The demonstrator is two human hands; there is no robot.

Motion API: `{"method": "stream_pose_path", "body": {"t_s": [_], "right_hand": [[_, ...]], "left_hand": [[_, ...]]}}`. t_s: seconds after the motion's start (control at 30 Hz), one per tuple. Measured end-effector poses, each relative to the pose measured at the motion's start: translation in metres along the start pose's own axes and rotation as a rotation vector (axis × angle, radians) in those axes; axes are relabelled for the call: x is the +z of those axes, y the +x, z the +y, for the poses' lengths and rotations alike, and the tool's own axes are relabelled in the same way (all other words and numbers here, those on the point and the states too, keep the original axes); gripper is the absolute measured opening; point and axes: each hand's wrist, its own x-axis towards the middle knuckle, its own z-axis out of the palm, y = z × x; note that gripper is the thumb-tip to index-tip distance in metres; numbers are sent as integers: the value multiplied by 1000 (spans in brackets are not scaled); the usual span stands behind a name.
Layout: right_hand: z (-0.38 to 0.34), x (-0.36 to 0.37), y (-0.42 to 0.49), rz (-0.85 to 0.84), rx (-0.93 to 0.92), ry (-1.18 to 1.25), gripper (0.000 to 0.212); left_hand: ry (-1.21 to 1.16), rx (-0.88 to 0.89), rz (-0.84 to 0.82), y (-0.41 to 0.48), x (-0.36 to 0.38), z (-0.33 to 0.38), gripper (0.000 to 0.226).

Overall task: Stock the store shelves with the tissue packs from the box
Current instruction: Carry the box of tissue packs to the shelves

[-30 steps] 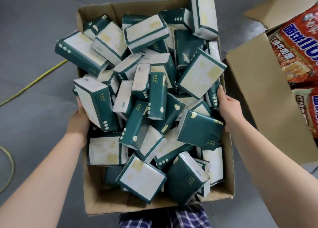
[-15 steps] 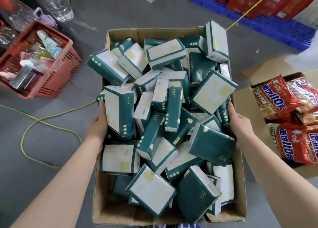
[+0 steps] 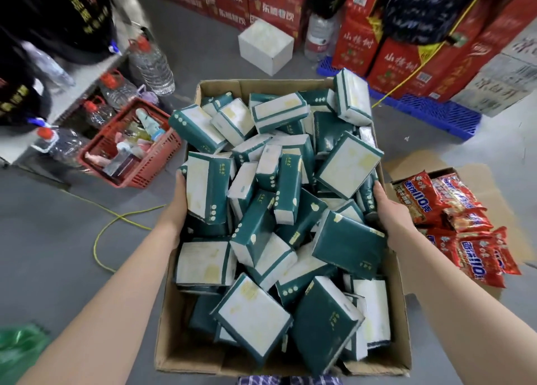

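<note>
A person's left hand and right hand clasp opposite side walls of an open brown cardboard box, fingers curled over the rims out of sight, between them a heap of green-and-white tissue packs.

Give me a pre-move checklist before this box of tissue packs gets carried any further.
1. Left hand grip on the side of the box: ok.
2. Right hand grip on the opposite side: ok.
3. Tissue packs below the rim: not ok, heaped loose above it.
4. Floor ahead: not ok, yellow cord on the floor to the left, red basket beside it.
5. Box bottom sound: cannot tell.
6. Shelf destination in sight: cannot tell.
</note>
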Motion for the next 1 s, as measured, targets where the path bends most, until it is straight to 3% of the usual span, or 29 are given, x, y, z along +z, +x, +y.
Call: {"method": "stream_pose_path", "body": {"t_s": [0.07, 0.27, 0.53, 0.7, 0.87, 0.93, 1.0], "right_hand": [[-11, -9, -21, -2, 5, 7, 76], [-28, -33, -67, -40, -11, 11, 81], [-62, -40, -111, -122, -69, 23, 78], [-96, -37, -134, -211, -114, 1, 74], [-115, -31, -144, -298, -170, -66, 74], [-123, -28, -147, -330, -198, -105, 79], [-129, -23, -149, -363, -206, -132, 89]], "left_hand": [[-55, 34, -16, -21, -8, 12, 114], [-15, 27, 69, -78, -33, 26, 119], [-105, 98, 138, -121, -66, 45, 152], [-116, 114, 199, -153, -83, 53, 129], [-178, 136, 245, -188, -92, 46, 129], [-237, 140, 230, -206, -91, 41, 121], [-244, 139, 245, -217, -93, 35, 126]]}}
